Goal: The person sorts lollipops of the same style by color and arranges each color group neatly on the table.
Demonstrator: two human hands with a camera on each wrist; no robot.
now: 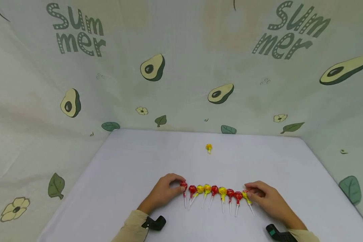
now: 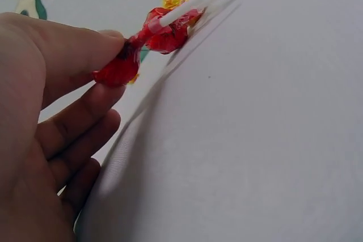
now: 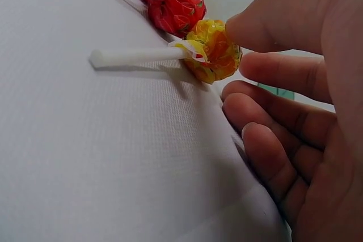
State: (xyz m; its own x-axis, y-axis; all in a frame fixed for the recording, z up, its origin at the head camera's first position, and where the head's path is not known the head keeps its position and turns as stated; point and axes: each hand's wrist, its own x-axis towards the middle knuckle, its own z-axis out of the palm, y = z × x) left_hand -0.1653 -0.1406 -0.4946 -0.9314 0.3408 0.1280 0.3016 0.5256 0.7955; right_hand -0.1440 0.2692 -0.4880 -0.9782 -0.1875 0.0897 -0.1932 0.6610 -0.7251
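Several lollipops in red and yellow wrappers lie in a slightly curved row on the white table, their white sticks toward the person. At the row's left end my left hand (image 1: 164,191) pinches a red lollipop (image 2: 119,71) by its head, between thumb and fingers. Beside it lies another red lollipop (image 1: 192,189), a small gap away. At the right end, the thumb and index finger of my right hand (image 1: 267,199) hold the head of a yellow lollipop (image 3: 214,55). A red lollipop (image 3: 177,9) sits close against that one.
A single yellow lollipop (image 1: 209,147) lies apart, farther back on the white tabletop (image 1: 145,154). Behind the table hangs a pale cloth (image 1: 181,67) printed with avocados, leaves and lettering. A black device is strapped at each wrist.
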